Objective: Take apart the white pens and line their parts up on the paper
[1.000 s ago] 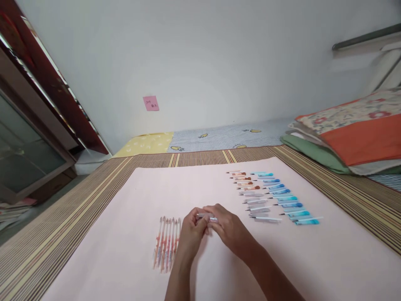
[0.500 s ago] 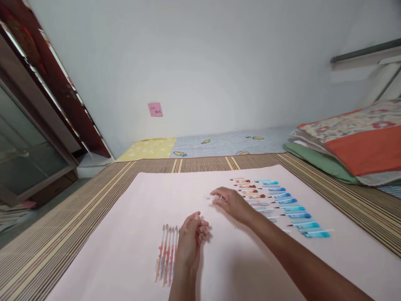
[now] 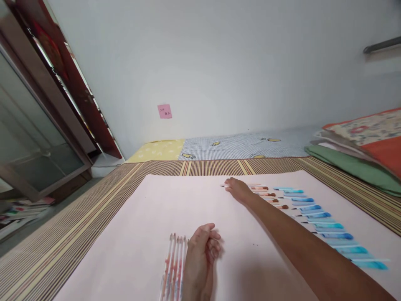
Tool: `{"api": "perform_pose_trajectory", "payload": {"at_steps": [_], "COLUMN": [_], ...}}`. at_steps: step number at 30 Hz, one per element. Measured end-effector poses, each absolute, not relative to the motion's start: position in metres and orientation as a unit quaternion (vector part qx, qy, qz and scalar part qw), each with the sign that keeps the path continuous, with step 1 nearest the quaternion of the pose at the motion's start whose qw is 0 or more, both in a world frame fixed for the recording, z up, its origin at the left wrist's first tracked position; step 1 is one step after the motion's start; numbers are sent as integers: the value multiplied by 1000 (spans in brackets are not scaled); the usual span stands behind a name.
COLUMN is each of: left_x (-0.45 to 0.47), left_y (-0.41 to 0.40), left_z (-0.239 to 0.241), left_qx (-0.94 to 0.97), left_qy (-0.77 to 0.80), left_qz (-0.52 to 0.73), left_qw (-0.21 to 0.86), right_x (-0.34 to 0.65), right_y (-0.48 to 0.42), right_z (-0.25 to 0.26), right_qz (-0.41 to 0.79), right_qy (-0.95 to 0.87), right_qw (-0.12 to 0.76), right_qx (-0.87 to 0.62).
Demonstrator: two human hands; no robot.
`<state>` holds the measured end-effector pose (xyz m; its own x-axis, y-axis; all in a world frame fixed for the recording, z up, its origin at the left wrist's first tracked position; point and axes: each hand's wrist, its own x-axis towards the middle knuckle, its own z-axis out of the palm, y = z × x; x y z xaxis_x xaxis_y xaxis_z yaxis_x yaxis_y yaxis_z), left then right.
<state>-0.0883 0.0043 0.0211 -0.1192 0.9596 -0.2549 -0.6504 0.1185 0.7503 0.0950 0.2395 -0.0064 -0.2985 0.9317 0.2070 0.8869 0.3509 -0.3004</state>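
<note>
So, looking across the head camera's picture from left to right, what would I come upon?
Framed glass panel, row of reddish-patterned pens, left hand, right hand, brown-ended pens, blue pens.

The slim white pens with orange patterns (image 3: 173, 267) look like smooth, glossy plastic. The wide pale pink sheet (image 3: 125, 242) appears smooth, matt paper; the brown-and-tan striped mat (image 3: 94, 209), finely ribbed; the folded green bedding (image 3: 347, 167), soft, matt cloth.

Illegible handwriting on pink note (image 3: 164, 111)
</note>
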Motion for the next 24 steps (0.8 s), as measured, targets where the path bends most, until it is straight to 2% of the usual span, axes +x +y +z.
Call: {"api": "perform_pose_trajectory", "payload": {"at_steps": [14,24], "left_x": [-88,-86], "left_y": [3,2], "left_z": [17,21], "left_qx": [194,184], "left_qy": [388,395], "left_qz": [633,635], "left_qw": [641,638], "right_x": [108,101], "right_y": [252,254], "right_z": [-11,-14], "right_qz": [34,61], "right_qy": [-839,-843], "right_qw": [123,161], "right_qx": [-528,-510]}}
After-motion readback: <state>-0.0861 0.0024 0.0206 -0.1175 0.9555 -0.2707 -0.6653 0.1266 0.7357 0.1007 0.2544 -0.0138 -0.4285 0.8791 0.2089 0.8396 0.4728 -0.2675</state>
